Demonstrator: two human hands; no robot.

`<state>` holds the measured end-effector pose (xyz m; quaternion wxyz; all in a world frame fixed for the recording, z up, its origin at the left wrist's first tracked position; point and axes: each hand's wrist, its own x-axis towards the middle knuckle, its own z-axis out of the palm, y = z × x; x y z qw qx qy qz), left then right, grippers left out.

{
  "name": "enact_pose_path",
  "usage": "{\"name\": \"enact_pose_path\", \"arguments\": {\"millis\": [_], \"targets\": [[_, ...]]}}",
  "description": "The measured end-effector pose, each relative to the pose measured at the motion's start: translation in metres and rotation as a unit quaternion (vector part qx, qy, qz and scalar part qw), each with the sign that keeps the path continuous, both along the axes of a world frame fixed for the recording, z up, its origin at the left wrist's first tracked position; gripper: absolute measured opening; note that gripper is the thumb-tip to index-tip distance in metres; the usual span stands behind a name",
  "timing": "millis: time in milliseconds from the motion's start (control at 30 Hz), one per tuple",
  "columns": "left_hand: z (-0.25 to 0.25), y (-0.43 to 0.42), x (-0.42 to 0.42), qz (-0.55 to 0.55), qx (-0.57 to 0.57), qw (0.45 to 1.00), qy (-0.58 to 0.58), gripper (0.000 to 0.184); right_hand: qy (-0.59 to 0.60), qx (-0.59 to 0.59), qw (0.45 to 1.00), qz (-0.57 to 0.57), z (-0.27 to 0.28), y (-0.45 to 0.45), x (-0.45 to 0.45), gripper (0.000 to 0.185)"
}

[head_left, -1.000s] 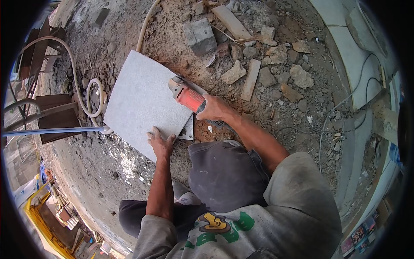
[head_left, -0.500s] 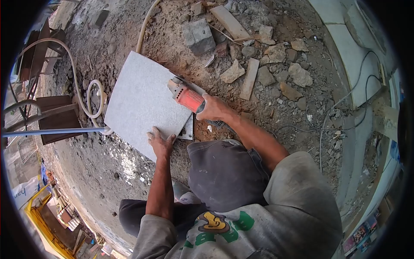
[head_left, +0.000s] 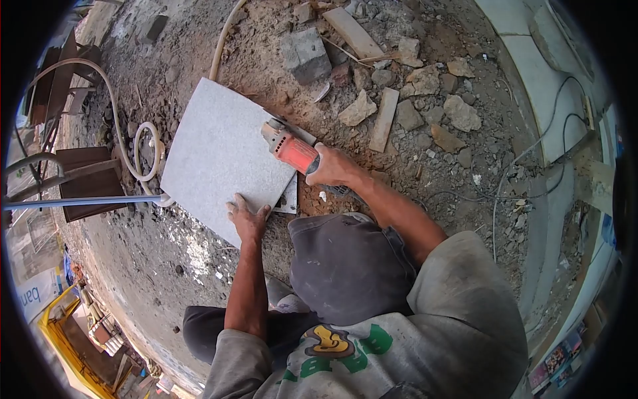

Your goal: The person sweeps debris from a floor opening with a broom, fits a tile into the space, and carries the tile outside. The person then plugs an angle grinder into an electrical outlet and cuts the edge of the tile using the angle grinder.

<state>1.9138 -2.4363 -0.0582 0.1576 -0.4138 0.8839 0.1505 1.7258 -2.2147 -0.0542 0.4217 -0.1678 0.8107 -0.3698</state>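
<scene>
A large pale grey tile (head_left: 211, 149) lies on the ground in front of me, with part of another piece showing beneath its right edge. My left hand (head_left: 248, 219) rests on the tile's near edge, fingers spread. In my right hand (head_left: 332, 166) is the rear of a red angle grinder (head_left: 292, 151). Its grey head sits over the tile's far right edge; the disc is hard to make out. A strip of tile shows beyond the head.
Broken stones (head_left: 462, 113), a concrete block (head_left: 306, 56) and tile offcuts (head_left: 383, 121) lie ahead and to the right. A pale hose (head_left: 137, 156) loops on the left, near a blue-grey pole (head_left: 80, 202). A dark cable (head_left: 508, 198) runs across the rubble at right.
The angle grinder has shifted slightly to the right along the tile with my right hand. My left hand stays in place on the tile.
</scene>
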Motion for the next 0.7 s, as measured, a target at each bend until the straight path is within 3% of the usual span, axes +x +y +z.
{"name": "enact_pose_path", "arguments": {"millis": [700], "targets": [[-0.007, -0.003, 0.005, -0.005, -0.007, 1.0, 0.015, 0.099, 0.01, 0.017, 1.0, -0.002, 0.001, 0.012, 0.007, 0.083]]}}
